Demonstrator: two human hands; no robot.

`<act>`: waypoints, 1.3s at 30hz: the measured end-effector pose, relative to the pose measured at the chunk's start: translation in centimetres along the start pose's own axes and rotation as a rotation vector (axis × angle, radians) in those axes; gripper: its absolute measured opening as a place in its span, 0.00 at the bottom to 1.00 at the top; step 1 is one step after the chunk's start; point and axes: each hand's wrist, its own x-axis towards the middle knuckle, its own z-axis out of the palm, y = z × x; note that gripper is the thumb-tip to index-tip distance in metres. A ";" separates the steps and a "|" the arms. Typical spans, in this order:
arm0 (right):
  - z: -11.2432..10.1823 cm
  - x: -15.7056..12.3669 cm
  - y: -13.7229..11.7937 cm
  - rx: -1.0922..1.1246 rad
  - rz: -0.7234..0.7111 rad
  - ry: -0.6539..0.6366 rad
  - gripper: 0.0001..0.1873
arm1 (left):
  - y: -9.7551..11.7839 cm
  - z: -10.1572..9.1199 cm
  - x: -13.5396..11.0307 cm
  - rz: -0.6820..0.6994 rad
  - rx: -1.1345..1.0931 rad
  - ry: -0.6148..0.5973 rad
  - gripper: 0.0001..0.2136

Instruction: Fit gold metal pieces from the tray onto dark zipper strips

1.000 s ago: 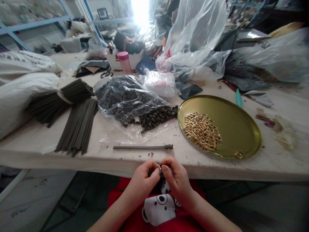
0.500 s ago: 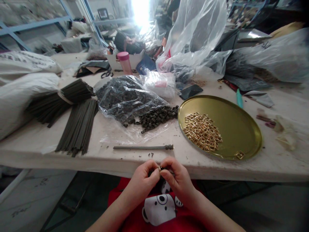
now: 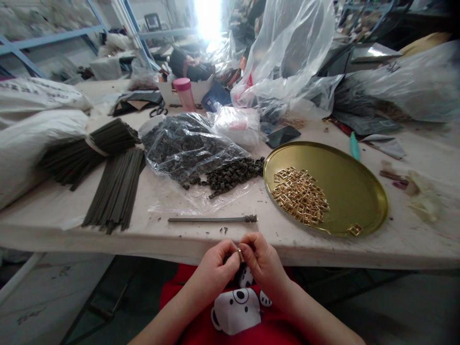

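Close together in front of the table's edge, my left hand (image 3: 220,261) and my right hand (image 3: 261,256) are both closed in a pinch. Between their fingertips shows a small gold buckle (image 3: 240,255), mostly covered by the fingers. Whether a strap runs through it is hidden. Just beyond the hands lies a dark thin strap (image 3: 206,220) with loops and a gold end. Many like gold buckles (image 3: 302,196) are heaped on a round gold tray (image 3: 352,187) to the right. Small dark strap loops (image 3: 233,177) spill from a clear plastic bag (image 3: 190,143).
Two bundles of dark straps (image 3: 115,191) lie at the left beside white sacks (image 3: 39,139). Behind the tray are a phone (image 3: 283,137) and a teal pen-like tool (image 3: 354,146). A pink-lidded bottle (image 3: 185,96) and scissors (image 3: 158,110) stand and lie farther back.
My fingers have shifted around the gold buckle, and more of it shows between the fingertips. My right thumb has moved up against it. The things on the table stay put.
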 end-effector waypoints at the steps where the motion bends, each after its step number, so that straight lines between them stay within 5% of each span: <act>1: -0.1 0.0 0.0 -0.092 -0.072 0.022 0.06 | 0.0 0.0 0.0 0.013 0.019 -0.005 0.09; 5: -0.2 -0.2 0.0 -0.236 -0.214 0.028 0.09 | -0.3 0.2 0.1 0.045 0.101 -0.036 0.10; 13: -0.7 -0.2 -0.5 -0.309 -0.207 -0.113 0.14 | -1.3 0.6 0.1 0.115 0.114 -0.023 0.08; 26: -0.1 -0.6 1.0 -0.263 -0.219 -0.076 0.17 | -1.3 0.8 -0.4 -0.027 -0.017 -0.033 0.02; 30: 0.1 -0.6 1.0 -0.328 -0.233 -0.043 0.16 | -1.6 1.0 -0.3 0.063 -0.140 0.036 0.02; 39: 0.5 -0.1 0.9 -0.353 -0.262 -0.044 0.22 | -1.7 0.7 -0.2 0.172 0.196 0.131 0.03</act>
